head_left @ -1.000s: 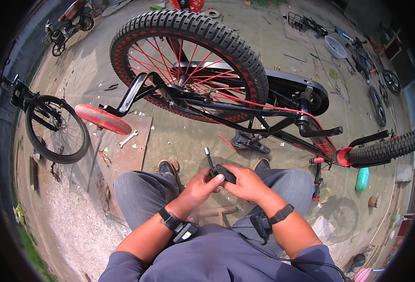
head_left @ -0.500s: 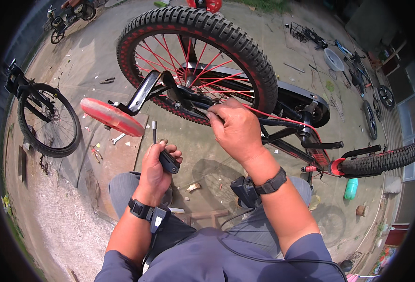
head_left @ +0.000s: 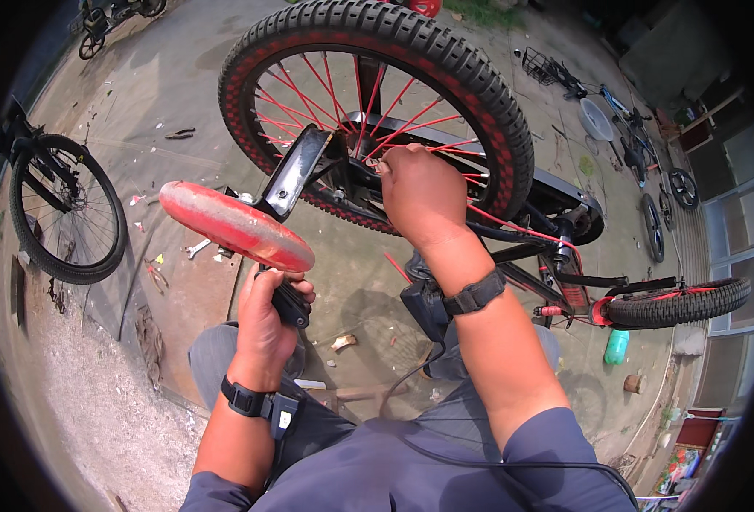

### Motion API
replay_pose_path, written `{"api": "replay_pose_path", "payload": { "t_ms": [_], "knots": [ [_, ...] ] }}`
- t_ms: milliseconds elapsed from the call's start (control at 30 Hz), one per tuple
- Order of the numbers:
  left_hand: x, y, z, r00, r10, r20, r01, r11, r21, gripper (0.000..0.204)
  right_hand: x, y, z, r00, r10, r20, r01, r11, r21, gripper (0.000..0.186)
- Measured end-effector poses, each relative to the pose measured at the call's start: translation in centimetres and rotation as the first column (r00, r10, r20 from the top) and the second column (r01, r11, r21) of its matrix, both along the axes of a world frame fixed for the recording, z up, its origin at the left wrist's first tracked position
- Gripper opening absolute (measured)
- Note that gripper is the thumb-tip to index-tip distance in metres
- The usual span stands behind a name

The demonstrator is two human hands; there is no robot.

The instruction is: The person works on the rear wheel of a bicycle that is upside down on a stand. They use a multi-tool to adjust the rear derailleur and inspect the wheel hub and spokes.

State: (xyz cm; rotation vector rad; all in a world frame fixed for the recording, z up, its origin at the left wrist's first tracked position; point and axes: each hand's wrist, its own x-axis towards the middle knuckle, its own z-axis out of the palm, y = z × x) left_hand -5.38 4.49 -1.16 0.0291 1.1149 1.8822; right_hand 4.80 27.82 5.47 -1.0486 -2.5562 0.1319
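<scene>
My left hand point(head_left: 266, 322) is closed round a black folding multi-tool point(head_left: 291, 305). Its upper end is hidden by the red training wheel point(head_left: 236, 226), just above that hand. A bent metal bracket point(head_left: 296, 175) joins this small wheel to the bicycle near the large wheel's hub. My right hand point(head_left: 426, 194) is closed in front of the red spokes, to the right of the hub; what its fingers hold, if anything, is hidden. The bicycle's large knobby tyre point(head_left: 377, 27) fills the top middle, and its black frame point(head_left: 513, 254) runs off to the right.
On the ground to the left lie a wrench point(head_left: 197, 247) and pliers point(head_left: 157, 276). Another bicycle point(head_left: 68, 205) stands at far left. A green bottle point(head_left: 617, 347), a white basin point(head_left: 596, 120) and several bicycle parts lie at right. A cable point(head_left: 479, 465) crosses my lap.
My right hand has shifted up from the frame tube toward the spokes. The multi-tool's upright socket shaft, visible before, is now out of sight behind the training wheel. The whole view has shifted slightly.
</scene>
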Motion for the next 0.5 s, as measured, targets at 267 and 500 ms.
{"api": "replay_pose_path", "payload": {
  "t_ms": [267, 500],
  "knots": [
    [-0.4, -0.6, 0.1, 1.000, 0.022, -0.016, -0.022, 1.000, -0.016, 0.025, 1.2, -0.1, -0.6, 0.989, 0.014, -0.144, -0.002, 0.997, 0.083, 0.010],
    [-0.7, -0.7, 0.5, 0.999, 0.049, -0.012, -0.050, 0.999, -0.023, 0.021, 1.5, 0.6, -0.9, 0.970, 0.048, -0.239, -0.030, 0.996, 0.081, 0.008]
  ]
}}
